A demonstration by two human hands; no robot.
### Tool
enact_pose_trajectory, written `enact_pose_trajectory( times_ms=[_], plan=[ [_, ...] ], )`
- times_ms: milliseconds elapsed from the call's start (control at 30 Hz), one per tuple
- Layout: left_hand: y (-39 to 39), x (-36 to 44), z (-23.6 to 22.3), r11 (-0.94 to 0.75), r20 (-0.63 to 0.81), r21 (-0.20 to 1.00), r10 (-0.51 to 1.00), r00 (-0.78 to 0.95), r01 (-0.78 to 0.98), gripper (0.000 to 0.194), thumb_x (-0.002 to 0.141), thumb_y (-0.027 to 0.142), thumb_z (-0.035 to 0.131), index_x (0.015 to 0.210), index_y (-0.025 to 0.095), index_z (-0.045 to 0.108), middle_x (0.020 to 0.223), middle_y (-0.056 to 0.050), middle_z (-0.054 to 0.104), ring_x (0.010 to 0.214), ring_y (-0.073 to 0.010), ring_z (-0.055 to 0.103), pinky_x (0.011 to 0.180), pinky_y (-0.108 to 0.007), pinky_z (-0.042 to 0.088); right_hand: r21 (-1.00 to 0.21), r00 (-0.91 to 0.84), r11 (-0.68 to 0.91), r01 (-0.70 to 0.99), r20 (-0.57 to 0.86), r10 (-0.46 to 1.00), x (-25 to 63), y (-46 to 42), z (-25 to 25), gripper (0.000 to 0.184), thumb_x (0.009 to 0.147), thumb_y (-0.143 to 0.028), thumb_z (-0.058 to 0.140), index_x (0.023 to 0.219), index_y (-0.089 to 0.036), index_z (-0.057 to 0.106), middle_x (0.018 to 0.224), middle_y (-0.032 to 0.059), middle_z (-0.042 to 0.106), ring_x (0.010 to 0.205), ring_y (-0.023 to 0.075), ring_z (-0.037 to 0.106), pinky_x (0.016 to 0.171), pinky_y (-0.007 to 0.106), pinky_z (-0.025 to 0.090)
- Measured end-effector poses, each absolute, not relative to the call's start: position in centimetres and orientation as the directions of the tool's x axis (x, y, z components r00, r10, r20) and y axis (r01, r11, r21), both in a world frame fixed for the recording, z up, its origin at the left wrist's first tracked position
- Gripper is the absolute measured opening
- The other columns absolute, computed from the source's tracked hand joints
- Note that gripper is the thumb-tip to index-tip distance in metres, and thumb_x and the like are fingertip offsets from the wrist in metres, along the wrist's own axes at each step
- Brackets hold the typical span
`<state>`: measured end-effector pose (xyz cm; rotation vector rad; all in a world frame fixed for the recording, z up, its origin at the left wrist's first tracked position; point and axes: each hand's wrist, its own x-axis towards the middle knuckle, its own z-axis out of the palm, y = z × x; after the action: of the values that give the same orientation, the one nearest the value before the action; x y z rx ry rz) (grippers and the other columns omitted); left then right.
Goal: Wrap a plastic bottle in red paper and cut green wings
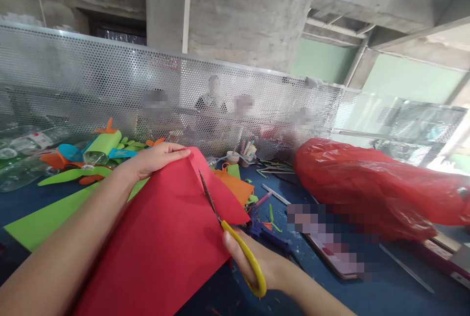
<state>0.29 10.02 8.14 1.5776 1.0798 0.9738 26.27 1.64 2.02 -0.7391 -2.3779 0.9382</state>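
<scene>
A large sheet of red paper [157,237] is held up in front of me. At its top edge my left hand [159,159] pinches it between thumb and fingers. My right hand [253,257] grips yellow-handled scissors [244,250], with the thumb through the upper loop. The dark blades point up and left and lie in a cut in the paper, so the piece on the right hangs partly separated. The lower scissor handle and most of my right fingers are hidden behind the paper and the yellow loop.
Green paper [47,215] and a bottle with coloured paper pieces [101,149] lie left, near clear plastic bottles [33,145]. Right are a blue glue gun [271,235], a phone [330,252] and a big red plastic bag [360,179]. A perforated metal screen [121,76] stands behind, people beyond.
</scene>
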Motion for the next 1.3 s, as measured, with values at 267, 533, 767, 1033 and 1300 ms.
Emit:
enact_pose_trajectory(
  times_ms=[267, 533, 767, 1033, 1300],
  plan=[
    [10.2, 0.7, 8.0, -0.136, 0.076, 0.974, 0.950, 0.304, 0.181, 0.032, 0.076, 0.051, 0.070, 0.087, 0.022, 0.071, 0.074, 0.000, 0.071, 0.058, -0.0113, 0.061, 0.051, -0.019, 0.047, -0.667, -0.676, 0.616, 0.419, 0.224, 0.702, 26.5, 1.8, 1.2, 0.063, 0.095, -0.061, 0.012, 0.081, -0.018, 0.057, 0.081, 0.0065, 0.063, 0.074, 0.0173, 0.057, 0.067, 0.026, 0.051],
    [9.9, 0.9, 8.2, -0.126, 0.074, 0.980, 0.949, 0.306, 0.154, 0.029, 0.076, 0.049, 0.070, 0.089, 0.024, 0.071, 0.073, 0.002, 0.072, 0.057, -0.0106, 0.062, 0.051, -0.018, 0.049, -0.803, -0.612, 0.421, 0.423, 0.089, 0.785, 25.7, 1.5, 1.1, 0.070, 0.082, -0.079, 0.011, 0.073, -0.020, 0.047, 0.065, 0.0021, 0.051, 0.055, 0.0144, 0.053, 0.049, 0.024, 0.047],
    [9.7, 1.0, 8.3, -0.112, 0.066, 0.984, 0.952, 0.299, 0.141, 0.029, 0.078, 0.046, 0.070, 0.097, 0.026, 0.072, 0.076, 0.001, 0.074, 0.060, -0.0121, 0.064, 0.053, -0.019, 0.050, -0.769, -0.562, 0.449, 0.454, 0.144, 0.815, 25.4, 1.4, 0.7, 0.073, 0.079, -0.083, 0.011, 0.074, -0.020, 0.048, 0.059, -0.0008, 0.045, 0.051, 0.0136, 0.046, 0.046, 0.025, 0.041],
    [9.6, 0.9, 8.4, -0.119, 0.071, 0.982, 0.953, 0.296, 0.145, 0.028, 0.076, 0.048, 0.070, 0.093, 0.025, 0.072, 0.077, 0.001, 0.074, 0.062, -0.0133, 0.066, 0.056, -0.021, 0.051, -0.758, -0.531, 0.487, 0.433, 0.221, 0.818, 25.3, 1.8, 0.3, 0.070, 0.086, -0.074, 0.018, 0.088, -0.016, 0.059, 0.068, 0.0036, 0.057, 0.069, 0.0199, 0.055, 0.065, 0.029, 0.048],
    [9.5, 1.0, 8.5, -0.147, 0.097, 0.979, 0.945, 0.312, 0.140, 0.027, 0.077, 0.049, 0.069, 0.086, 0.024, 0.071, 0.072, 0.002, 0.072, 0.058, -0.0112, 0.063, 0.053, -0.019, 0.049, -0.765, -0.487, 0.454, 0.456, 0.213, 0.847, 25.5, 1.8, -0.4, 0.068, 0.086, -0.074, 0.020, 0.083, -0.017, 0.057, 0.062, 0.0019, 0.052, 0.063, 0.0181, 0.052, 0.062, 0.029, 0.048]
  ],
)
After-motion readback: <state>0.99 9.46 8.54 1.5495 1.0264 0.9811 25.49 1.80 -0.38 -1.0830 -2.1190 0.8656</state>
